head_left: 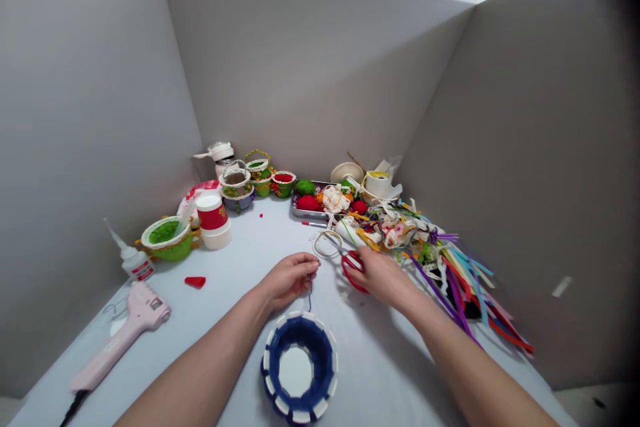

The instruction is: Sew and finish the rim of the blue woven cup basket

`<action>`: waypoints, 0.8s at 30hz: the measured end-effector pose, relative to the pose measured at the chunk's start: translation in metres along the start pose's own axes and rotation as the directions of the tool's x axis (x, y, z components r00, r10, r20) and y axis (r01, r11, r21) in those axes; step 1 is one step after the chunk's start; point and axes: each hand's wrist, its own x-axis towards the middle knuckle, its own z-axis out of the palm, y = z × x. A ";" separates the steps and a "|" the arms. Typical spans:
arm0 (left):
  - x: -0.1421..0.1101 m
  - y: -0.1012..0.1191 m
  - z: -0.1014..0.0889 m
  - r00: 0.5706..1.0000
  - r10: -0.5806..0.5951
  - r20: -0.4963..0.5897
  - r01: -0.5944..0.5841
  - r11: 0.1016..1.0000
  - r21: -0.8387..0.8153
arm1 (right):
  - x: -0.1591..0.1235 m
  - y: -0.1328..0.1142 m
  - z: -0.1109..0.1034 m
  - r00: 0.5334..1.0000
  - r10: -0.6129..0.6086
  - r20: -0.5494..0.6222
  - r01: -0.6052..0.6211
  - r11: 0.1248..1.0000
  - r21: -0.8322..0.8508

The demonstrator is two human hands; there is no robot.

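Observation:
Between the fingertips of my left hand a thin purple-blue cord is pinched, its lower part hanging down to the rim of a basket. That basket, dark blue with white strips around its rim and a white bottom, sits on the table close to me. My right hand is wrapped around the red handles of a pair of scissors. The blades point away to the upper left, over a thin ring on the table. How far the blades are apart is hard to make out.
On the left are a pink glue gun, a glue bottle, a red cap, a green basket and a red-white cup. Small baskets and a metal tray of yarn stand behind. Ribbons heap at right; grey panels enclose the table.

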 end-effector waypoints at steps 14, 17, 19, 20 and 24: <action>-0.005 0.007 0.001 0.991 -0.010 0.137 0.010 1.000 -0.004 | 0.098 -0.083 0.036 0.960 -0.191 -0.203 0.253 0.902 0.349; -0.004 0.005 0.000 0.991 -0.012 0.133 0.014 1.000 -0.014 | 0.081 -0.056 0.030 0.960 -0.208 -0.185 0.272 0.847 0.456; -0.004 0.005 0.000 0.989 -0.007 0.146 0.010 1.000 -0.017 | 0.065 -0.039 0.027 0.955 -0.233 -0.184 0.297 0.768 0.568; -0.004 0.004 -0.001 0.988 -0.001 0.154 0.003 1.000 -0.017 | 0.057 -0.032 0.026 0.952 -0.235 -0.195 0.306 0.726 0.616; -0.004 0.004 -0.002 0.985 -0.004 0.174 0.005 1.000 -0.008 | 0.028 -0.013 0.033 0.955 -0.152 -0.254 0.287 0.685 0.669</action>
